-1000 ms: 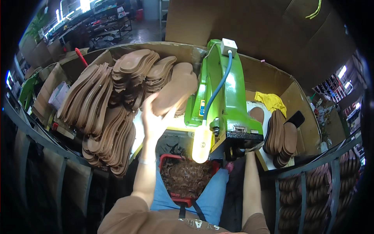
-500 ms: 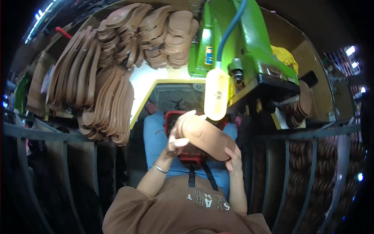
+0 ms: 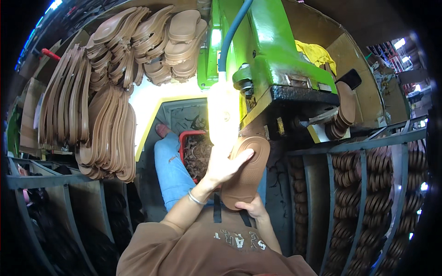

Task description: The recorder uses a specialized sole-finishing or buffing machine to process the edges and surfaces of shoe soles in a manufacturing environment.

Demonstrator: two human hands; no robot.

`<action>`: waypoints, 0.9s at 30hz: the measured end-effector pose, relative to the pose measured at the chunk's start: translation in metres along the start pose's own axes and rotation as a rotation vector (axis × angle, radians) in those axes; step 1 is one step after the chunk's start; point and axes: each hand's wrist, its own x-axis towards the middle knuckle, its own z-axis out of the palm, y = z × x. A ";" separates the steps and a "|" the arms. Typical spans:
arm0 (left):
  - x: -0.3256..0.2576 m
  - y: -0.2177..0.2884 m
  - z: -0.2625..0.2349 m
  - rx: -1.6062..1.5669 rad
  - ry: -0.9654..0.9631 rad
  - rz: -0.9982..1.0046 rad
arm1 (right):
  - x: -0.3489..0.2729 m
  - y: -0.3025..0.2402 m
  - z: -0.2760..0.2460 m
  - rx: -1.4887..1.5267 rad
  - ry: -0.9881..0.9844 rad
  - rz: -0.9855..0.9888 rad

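Observation:
A brown shoe sole is held between both hands in front of my lap, its long side nearly upright in the view. My left hand is wrapped round its upper left side, with the thumb lying across the patterned face; the other fingers are partly hidden behind the sole and in the lamp's glare. At the lower end, my right hand pinches the sole's edge, thumb on the near face. Just above the left hand hangs a bright lamp on a blue flexible neck.
A green machine with a black lower edge stands ahead. Brown soles are stacked on the left of the white table. Between my legs, a red crate holds brown scraps. Racks with many soles flank the right; a yellow cloth lies far right.
The sole has swung from a slanted pose to nearly upright, its upper end now towards the machine. My right hand has moved down and left with it. The whole view has shifted rightward.

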 end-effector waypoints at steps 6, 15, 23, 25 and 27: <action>-0.010 -0.005 0.002 -0.224 0.025 -0.022 | -0.032 -0.035 -0.045 0.154 0.277 -0.195; -0.007 -0.003 -0.009 -0.109 -0.043 -0.108 | 0.045 -0.175 -0.085 0.094 0.444 -0.474; -0.011 0.012 -0.058 -0.198 0.015 0.006 | 0.108 -0.180 -0.070 0.228 0.339 -0.517; -0.014 0.004 -0.073 -0.214 0.061 0.025 | 0.113 -0.168 -0.058 0.300 0.316 -0.484; -0.021 0.002 -0.091 -0.209 0.084 -0.010 | 0.114 -0.159 -0.044 0.267 0.218 -0.506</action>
